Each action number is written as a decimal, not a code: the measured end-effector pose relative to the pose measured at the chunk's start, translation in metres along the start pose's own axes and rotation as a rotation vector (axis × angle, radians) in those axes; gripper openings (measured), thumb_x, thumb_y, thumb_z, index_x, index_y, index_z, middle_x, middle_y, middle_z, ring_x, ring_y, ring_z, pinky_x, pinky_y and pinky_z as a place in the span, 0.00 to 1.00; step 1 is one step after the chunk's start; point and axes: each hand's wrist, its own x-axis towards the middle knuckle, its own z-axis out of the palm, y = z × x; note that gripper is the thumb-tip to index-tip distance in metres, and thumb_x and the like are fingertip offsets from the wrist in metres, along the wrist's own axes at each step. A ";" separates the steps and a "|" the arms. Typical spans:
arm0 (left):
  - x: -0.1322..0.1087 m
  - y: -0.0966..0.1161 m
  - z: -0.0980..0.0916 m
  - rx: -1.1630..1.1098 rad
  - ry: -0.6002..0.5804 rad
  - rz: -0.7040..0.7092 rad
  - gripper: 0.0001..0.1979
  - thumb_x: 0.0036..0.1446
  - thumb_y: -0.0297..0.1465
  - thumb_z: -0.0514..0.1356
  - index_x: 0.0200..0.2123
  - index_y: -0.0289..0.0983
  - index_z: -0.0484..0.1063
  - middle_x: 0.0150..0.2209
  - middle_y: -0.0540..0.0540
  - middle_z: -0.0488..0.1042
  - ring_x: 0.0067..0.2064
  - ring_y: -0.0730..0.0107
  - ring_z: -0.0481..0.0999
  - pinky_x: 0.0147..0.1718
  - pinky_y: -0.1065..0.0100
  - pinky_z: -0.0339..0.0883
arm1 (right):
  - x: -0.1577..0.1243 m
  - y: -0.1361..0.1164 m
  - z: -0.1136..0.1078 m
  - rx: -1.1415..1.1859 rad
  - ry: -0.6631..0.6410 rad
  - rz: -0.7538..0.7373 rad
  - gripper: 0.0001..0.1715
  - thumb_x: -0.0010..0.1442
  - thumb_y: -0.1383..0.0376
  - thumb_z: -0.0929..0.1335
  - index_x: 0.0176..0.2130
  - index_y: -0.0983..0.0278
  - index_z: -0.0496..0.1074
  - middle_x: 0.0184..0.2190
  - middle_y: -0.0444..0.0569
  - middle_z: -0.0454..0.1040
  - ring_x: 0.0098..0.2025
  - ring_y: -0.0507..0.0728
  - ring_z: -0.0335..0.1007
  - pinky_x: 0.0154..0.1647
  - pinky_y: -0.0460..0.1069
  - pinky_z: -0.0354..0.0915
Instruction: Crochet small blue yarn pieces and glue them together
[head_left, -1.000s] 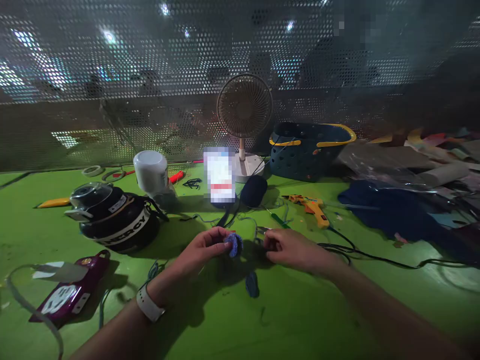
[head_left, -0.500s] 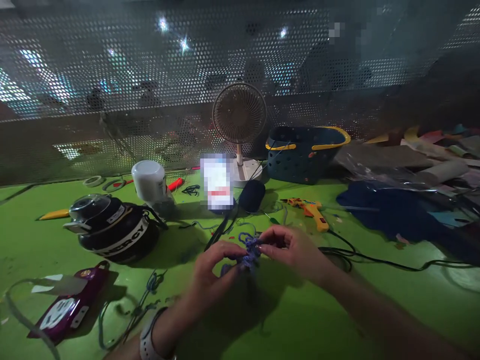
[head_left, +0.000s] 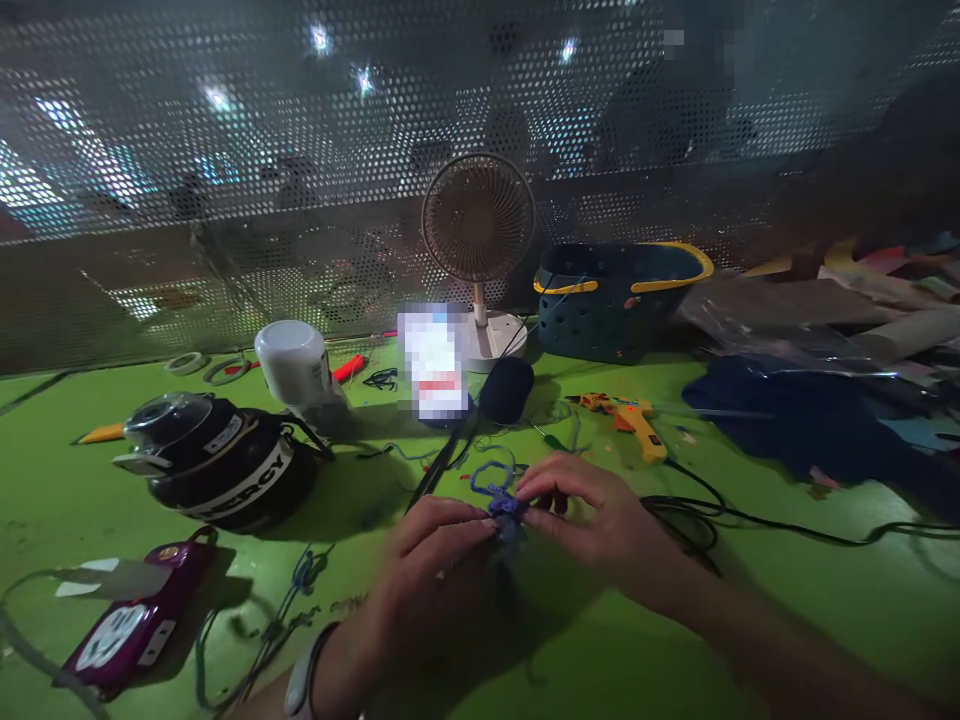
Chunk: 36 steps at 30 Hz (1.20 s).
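Between my two hands is a small purple-blue crocheted piece with a round yarn loop standing up at its top. My left hand pinches its left side, with the fingertips pressed close together. From the right, the thumb and fingers of my right hand grip the opposite edge. The lower part of the piece is blurred and in shadow. Just beyond my hands lie a crochet hook with a green handle and a dark ball of yarn.
A yellow glue gun with a black cord lies to the right. Behind stand a phone, a fan and a dark basket. At left are a black bottle, a white bottle and a purple power strip.
The crocheted piece has turned, so its yarn loop now shows wider and rounder. My left fingers have straightened and closed over the piece's left side. My right hand keeps its pinch.
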 end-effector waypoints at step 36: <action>0.007 0.001 -0.003 -0.520 0.006 -0.504 0.18 0.60 0.24 0.58 0.52 0.48 0.69 0.47 0.47 0.71 0.49 0.66 0.74 0.48 0.66 0.70 | -0.003 -0.001 0.002 -0.319 -0.071 0.181 0.13 0.61 0.56 0.66 0.36 0.63 0.72 0.28 0.48 0.76 0.29 0.57 0.71 0.29 0.51 0.64</action>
